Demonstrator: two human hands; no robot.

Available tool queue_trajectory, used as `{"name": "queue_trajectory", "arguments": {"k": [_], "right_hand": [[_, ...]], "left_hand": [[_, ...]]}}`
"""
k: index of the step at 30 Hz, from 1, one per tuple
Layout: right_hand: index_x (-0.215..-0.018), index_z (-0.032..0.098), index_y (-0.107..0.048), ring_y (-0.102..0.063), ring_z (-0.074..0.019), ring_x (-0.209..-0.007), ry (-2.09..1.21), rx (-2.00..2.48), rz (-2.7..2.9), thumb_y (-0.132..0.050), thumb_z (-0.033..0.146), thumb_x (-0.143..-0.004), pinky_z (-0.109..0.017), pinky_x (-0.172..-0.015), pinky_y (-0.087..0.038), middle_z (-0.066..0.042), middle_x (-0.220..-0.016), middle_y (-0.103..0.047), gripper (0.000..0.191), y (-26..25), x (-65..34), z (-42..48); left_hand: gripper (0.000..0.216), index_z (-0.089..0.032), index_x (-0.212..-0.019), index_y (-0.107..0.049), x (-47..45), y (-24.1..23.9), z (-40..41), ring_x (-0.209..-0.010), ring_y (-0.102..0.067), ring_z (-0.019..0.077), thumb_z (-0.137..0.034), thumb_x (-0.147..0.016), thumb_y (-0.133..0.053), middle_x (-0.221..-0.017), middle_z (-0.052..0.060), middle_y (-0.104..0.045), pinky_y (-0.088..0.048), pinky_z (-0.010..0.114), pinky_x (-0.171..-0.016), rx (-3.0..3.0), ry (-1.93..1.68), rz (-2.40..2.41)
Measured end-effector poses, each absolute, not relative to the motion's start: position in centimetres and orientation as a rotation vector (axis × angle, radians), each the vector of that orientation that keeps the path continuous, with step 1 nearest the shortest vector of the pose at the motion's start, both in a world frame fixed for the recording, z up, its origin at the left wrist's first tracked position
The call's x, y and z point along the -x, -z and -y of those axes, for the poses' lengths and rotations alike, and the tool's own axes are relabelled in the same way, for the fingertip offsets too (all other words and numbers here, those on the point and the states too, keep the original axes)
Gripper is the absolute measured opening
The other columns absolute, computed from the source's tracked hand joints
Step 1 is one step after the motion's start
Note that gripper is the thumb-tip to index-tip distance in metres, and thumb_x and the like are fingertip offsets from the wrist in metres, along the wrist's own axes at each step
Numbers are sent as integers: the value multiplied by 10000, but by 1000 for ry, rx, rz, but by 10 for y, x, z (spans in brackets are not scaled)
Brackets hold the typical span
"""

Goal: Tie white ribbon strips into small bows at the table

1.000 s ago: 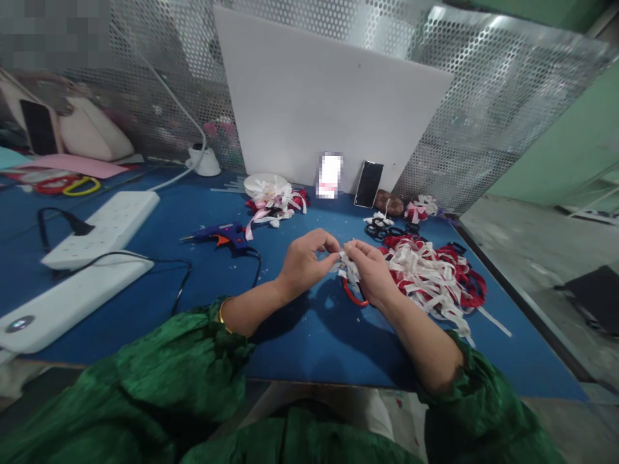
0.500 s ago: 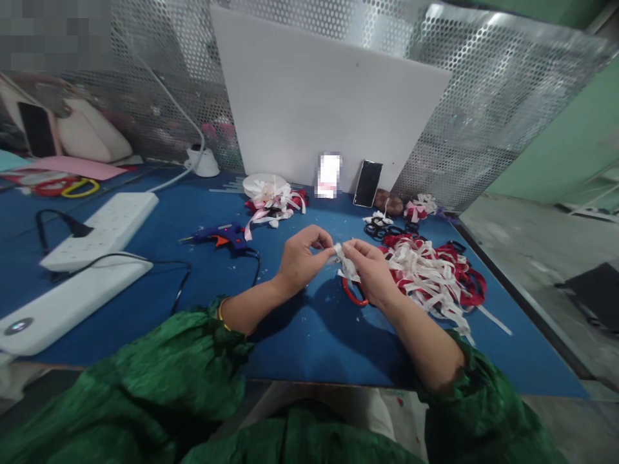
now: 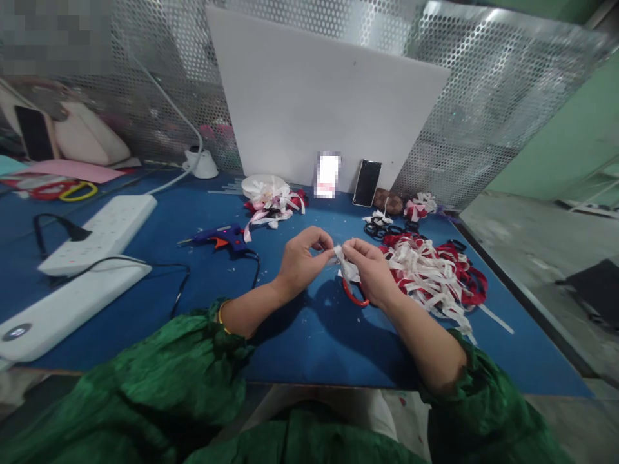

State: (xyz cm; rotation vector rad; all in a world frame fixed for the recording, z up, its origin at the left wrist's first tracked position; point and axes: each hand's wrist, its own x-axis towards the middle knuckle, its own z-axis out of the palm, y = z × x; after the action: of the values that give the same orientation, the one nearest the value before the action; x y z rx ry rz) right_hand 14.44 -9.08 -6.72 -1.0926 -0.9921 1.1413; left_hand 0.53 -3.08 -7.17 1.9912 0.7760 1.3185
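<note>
A short piece of white ribbon [image 3: 344, 264] is pinched between my two hands above the middle of the table. My left hand [image 3: 304, 258] is closed on its left end with thumb and forefinger. From the other side my right hand [image 3: 370, 267] grips it, fingers bent, partly covering the ribbon. Below the ribbon and close to my right hand, a red scissors handle [image 3: 355, 293] shows on the table; the rest of the scissors is hidden. A heap of white and red ribbons [image 3: 430, 274] lies just right of my right hand.
A blue glue gun [image 3: 225, 237] lies on the left with its cord trailing. White power strips [image 3: 101, 232] stand farther left. Behind are a pile of ribbon bows [image 3: 273, 200], a phone [image 3: 366, 183] leaning on a white board [image 3: 329, 96], and black hair ties [image 3: 382, 229].
Both hands stay almost in the same place, still pinching the white ribbon. The ribbon shows slightly more upright between the fingers; the view has shifted a little.
</note>
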Motion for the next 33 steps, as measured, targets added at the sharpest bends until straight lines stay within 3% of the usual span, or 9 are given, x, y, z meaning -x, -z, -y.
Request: {"name": "queue_trajectory", "arguments": {"k": [9,16,22,28,33], "right_hand": [[-693,177,-529,-366,-75,-489,-1028,1171,1111,-651,374,-739,-211,-464,-277,43,-578,-455,236,66,-146,91],[-709,195,-536,-398,-100,-530,-781,1245,1173,-617,359,-769,-234,-512,-321,39,-591,-471,192,67,-144,90],[-695,191,-555,-462,-131,-642,-519,1311,1407,-599,312,-789,-263,-631,-367,4,-665,-536,160,68,-143,91],[-706,194,-526,-390,-104,-546,-811,1241,1244,-605,358,-785,-239,-529,-314,37,-602,-460,198,69,-144,90],[-711,188,-530,-415,-100,-571,-914,1167,1152,-606,337,-785,-228,-553,-328,30,-634,-492,183,71,-145,90]], "left_hand": [[55,-193,-682,-578,-4,71,33,-690,-547,120,-183,-705,-627,-715,-8,-611,-450,245,-687,-2044,-1322,-810],[143,-166,-669,-648,-7,72,29,-624,-545,117,-303,-711,-641,-656,5,-629,-451,233,-606,-1646,-1153,-805],[109,-157,-643,-675,-10,73,31,-591,-533,97,-258,-672,-647,-617,2,-624,-454,229,-601,-1339,-984,-794],[76,-162,-644,-692,-11,72,32,-606,-556,107,-226,-643,-652,-614,3,-644,-475,251,-648,-1294,-1023,-821],[87,-158,-643,-694,-11,73,32,-624,-562,116,-233,-646,-650,-636,12,-656,-474,259,-666,-1298,-1027,-804]]}}
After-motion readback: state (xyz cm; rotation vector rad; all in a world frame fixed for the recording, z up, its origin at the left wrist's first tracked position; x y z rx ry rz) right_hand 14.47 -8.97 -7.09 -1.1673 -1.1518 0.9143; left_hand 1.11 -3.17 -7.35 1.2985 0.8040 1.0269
